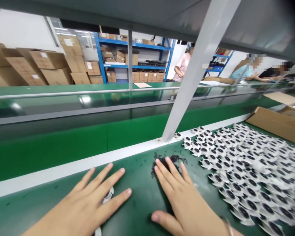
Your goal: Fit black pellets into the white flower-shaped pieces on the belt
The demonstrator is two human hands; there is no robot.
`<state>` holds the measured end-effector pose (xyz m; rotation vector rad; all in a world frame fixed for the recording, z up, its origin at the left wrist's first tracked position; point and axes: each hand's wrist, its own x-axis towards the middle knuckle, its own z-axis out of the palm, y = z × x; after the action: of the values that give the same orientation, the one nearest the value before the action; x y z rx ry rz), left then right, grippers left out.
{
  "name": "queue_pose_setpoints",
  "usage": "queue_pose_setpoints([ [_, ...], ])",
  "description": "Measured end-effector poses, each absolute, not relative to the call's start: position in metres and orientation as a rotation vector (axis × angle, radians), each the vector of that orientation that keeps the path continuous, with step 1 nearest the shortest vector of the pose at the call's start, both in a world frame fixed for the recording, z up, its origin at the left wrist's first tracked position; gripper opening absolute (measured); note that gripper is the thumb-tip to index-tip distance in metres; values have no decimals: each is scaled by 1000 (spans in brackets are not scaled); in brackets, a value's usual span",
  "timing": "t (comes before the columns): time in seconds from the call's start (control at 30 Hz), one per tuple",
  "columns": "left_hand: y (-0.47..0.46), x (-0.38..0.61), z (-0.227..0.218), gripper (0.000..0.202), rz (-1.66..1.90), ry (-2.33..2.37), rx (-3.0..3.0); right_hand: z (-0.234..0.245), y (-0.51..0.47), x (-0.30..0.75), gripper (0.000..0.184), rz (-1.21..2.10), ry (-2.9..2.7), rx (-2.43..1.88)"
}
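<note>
Many white fans point(245, 157) already lie together at two o'clock, while loose black bits point(175, 160), under the spread right hand point(184, 196) near twelve o'clock, seem unfinished; left hand point(86, 203) is also spread.

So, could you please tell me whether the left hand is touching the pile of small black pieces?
Apart. The head view shows a strip of green tabletop between the left hand and the pile of small black pieces.
</note>
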<state>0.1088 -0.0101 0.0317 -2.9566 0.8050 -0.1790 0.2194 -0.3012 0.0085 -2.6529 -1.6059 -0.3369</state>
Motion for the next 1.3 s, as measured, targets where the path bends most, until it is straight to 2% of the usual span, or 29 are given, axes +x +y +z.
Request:
queue_pose_setpoints([
  [0.07, -15, 131, 34, 105, -169, 981, -2788, 7, -293, 221, 82, -394, -1733, -2596],
  [0.17, -16, 145, 21, 76, -396, 1024, -2664, 2, -290, 222, 57, -548, -1898, -2555],
  [0.2, -16, 145, 14, 65, -466, 1030, -2630, 1, -290, 223, 55, -570, -1902, -2565],
  [0.27, -13, 141, 1, 56, -539, 1027, -2587, 0, -289, 225, 64, -551, -1827, -2600],
  [0.33, -10, 138, -7, 55, -541, 1019, -2583, 0, -288, 226, 70, -510, -1752, -2635],
  [0.47, -7, 139, -11, 56, -532, 1016, -2612, -9, -292, 220, 53, -562, -1874, -2605],
  [0.63, -7, 142, -9, 52, -560, 1021, -2627, -13, -289, 217, 57, -625, -1815, -2657],
  [0.83, -11, 139, -3, 51, -539, 1029, -2622, -15, -286, 212, 46, -631, -1825, -2588],
  [0.97, -11, 139, -2, 49, -552, 1055, -2632, -18, -290, 205, 52, -604, -1862, -2619],
  [1.13, -10, 139, -5, 53, -521, 1027, -2662, -9, -286, 207, 48, -632, -1779, -2694],
  [1.3, -12, 138, -2, 53, -492, 1093, -2703, -11, -307, 201, 58, -650, -1741, -2848],
])
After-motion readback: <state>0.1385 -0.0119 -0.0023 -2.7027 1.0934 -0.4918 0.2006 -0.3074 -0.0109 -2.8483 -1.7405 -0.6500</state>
